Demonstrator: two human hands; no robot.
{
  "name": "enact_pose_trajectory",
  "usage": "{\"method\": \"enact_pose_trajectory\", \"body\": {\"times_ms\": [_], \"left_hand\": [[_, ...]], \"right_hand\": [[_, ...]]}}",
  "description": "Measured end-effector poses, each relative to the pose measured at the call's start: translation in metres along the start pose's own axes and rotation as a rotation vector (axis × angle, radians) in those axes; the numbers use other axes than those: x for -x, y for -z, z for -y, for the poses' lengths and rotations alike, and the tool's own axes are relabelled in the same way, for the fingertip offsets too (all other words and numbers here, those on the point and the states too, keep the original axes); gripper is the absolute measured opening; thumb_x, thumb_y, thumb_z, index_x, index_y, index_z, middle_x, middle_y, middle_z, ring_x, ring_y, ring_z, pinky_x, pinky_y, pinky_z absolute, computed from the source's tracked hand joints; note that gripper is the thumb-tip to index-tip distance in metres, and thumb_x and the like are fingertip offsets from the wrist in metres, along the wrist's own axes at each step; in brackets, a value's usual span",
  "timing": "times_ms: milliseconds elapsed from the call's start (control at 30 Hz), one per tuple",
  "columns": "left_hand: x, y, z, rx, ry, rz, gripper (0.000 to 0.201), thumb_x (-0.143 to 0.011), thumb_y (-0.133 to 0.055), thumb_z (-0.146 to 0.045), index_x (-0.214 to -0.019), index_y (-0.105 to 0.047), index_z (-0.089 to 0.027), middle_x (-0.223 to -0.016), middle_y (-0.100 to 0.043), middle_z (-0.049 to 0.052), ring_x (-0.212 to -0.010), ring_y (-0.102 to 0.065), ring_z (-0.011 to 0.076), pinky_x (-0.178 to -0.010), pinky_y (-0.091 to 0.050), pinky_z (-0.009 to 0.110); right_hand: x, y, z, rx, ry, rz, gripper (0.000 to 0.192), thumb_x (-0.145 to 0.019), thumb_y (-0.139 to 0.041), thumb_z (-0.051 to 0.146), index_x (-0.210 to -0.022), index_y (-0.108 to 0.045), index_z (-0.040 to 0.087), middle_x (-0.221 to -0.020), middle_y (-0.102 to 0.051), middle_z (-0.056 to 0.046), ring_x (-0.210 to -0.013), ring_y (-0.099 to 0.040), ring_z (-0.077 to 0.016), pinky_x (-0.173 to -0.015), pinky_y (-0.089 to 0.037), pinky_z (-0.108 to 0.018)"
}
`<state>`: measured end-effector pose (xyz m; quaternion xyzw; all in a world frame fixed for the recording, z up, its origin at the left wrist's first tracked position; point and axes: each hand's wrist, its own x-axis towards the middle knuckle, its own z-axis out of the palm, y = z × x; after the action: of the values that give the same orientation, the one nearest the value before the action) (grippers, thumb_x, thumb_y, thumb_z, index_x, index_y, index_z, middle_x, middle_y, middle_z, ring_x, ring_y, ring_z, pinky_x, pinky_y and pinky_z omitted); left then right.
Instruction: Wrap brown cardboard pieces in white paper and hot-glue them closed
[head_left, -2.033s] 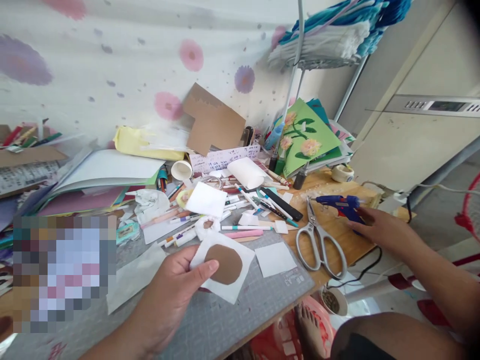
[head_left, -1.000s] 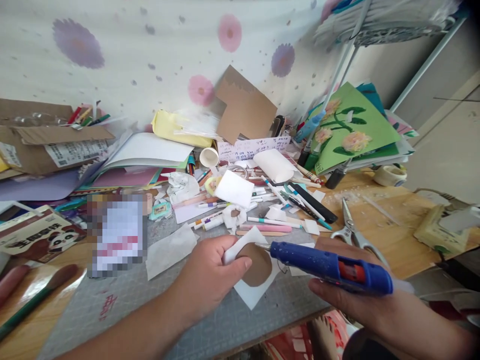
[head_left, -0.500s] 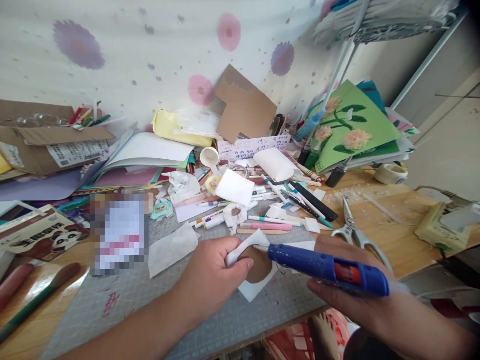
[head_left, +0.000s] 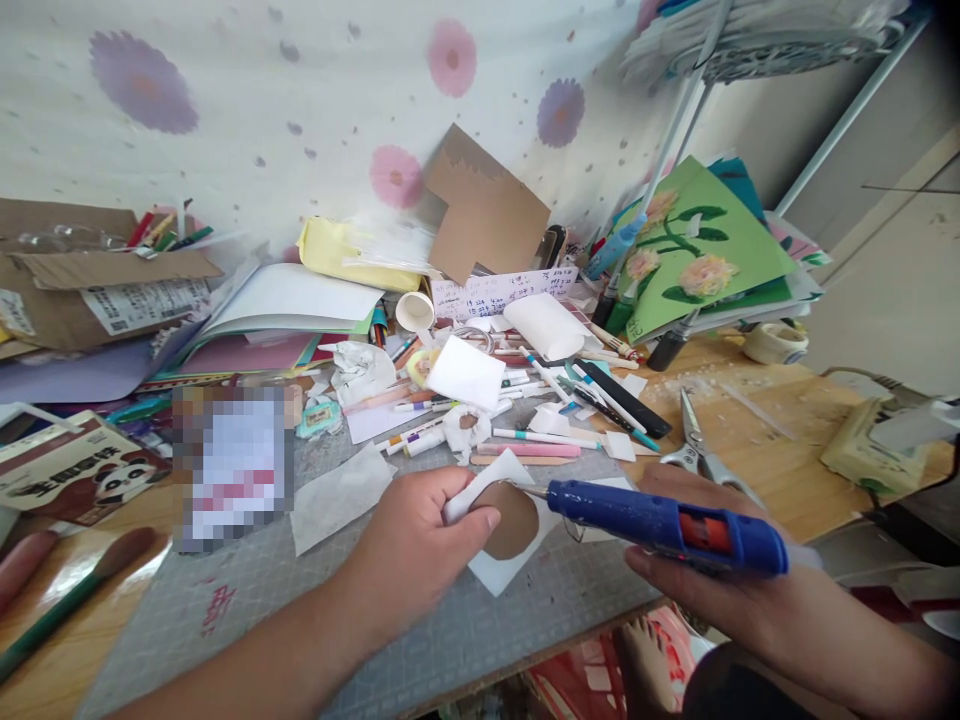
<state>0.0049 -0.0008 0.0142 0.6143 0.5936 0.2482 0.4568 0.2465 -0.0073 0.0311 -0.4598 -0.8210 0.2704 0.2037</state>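
Observation:
My left hand [head_left: 409,540] pinches the upper left edge of a white paper square [head_left: 496,578] between thumb and fingers. A round brown cardboard disc [head_left: 511,528] lies against that paper, and my thumb tip rests at its left side. My right hand [head_left: 739,595] is wrapped round a blue hot glue gun [head_left: 619,512], which points left. Its metal nozzle reaches the disc's upper edge; whether it touches cannot be told. Both pieces are held above the grey cutting mat [head_left: 300,620]. Part of my right hand's fingers is hidden behind the gun.
Metal scissors [head_left: 694,445] lie right of the mat. Markers, paper scraps and a black bar [head_left: 626,400] crowd the mat's back. A white paper piece [head_left: 341,497] lies left. Behind stand a cardboard box [head_left: 52,300] and a green flower card [head_left: 709,245]. A brush [head_left: 64,610] lies front left.
The glue gun's nozzle has drawn back slightly to the right, showing more of the disc's upper edge. My left hand keeps its pinch on the paper. The whole view has shifted a little.

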Motion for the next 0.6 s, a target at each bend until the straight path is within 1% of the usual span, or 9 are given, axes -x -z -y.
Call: {"method": "enact_pose_trajectory", "body": {"times_ms": [133,233,300,500,600], "left_hand": [[-0.0023,0.0021,0.0028,0.126,0.008,0.040,0.017,-0.075,-0.055,-0.032,-0.073,-0.060,-0.017,-0.065,-0.059,0.000,-0.062,-0.050,0.0160,-0.054,-0.035,0.025],[-0.0037,0.0024,0.0060,0.206,-0.004,0.048,0.017,-0.077,-0.055,-0.031,-0.078,-0.063,-0.016,-0.072,-0.065,0.002,-0.066,-0.055,0.0179,-0.057,-0.038,0.026],[-0.0035,0.0024,0.0074,0.252,-0.015,0.043,0.017,-0.077,-0.055,-0.030,-0.079,-0.064,-0.016,-0.073,-0.066,0.002,-0.067,-0.056,0.0183,-0.058,-0.040,0.027],[-0.0029,0.0038,0.0079,0.380,-0.032,0.015,0.017,-0.076,-0.057,-0.030,-0.080,-0.066,-0.016,-0.070,-0.065,0.002,-0.076,-0.060,0.0223,-0.066,-0.044,0.030],[-0.0038,0.0039,0.0082,0.424,-0.015,0.012,0.017,-0.076,-0.058,-0.029,-0.081,-0.066,-0.016,-0.070,-0.065,0.002,-0.077,-0.060,0.0224,-0.066,-0.044,0.030]], "right_hand": [[-0.0002,0.0017,-0.0017,0.001,0.014,-0.027,0.006,-0.081,-0.056,0.026,-0.076,-0.059,0.023,-0.074,-0.060,-0.001,-0.072,-0.059,-0.0178,-0.068,-0.049,-0.030],[0.0012,0.0020,-0.0040,0.011,0.023,-0.059,0.006,-0.079,-0.057,0.025,-0.074,-0.057,0.024,-0.073,-0.058,-0.001,-0.070,-0.058,-0.0176,-0.067,-0.049,-0.030],[0.0025,0.0018,-0.0056,0.017,0.030,-0.066,0.007,-0.079,-0.057,0.026,-0.073,-0.056,0.024,-0.072,-0.058,-0.001,-0.069,-0.057,-0.0175,-0.066,-0.049,-0.030],[0.0043,0.0017,-0.0092,0.011,0.000,-0.004,0.014,-0.082,-0.054,0.026,-0.069,-0.051,0.022,-0.069,-0.054,0.000,-0.065,-0.054,-0.0156,-0.064,-0.047,-0.030],[0.0046,0.0021,-0.0088,-0.001,-0.029,0.021,0.014,-0.082,-0.054,0.026,-0.069,-0.052,0.022,-0.070,-0.054,0.000,-0.066,-0.054,-0.0157,-0.063,-0.046,-0.030]]}}
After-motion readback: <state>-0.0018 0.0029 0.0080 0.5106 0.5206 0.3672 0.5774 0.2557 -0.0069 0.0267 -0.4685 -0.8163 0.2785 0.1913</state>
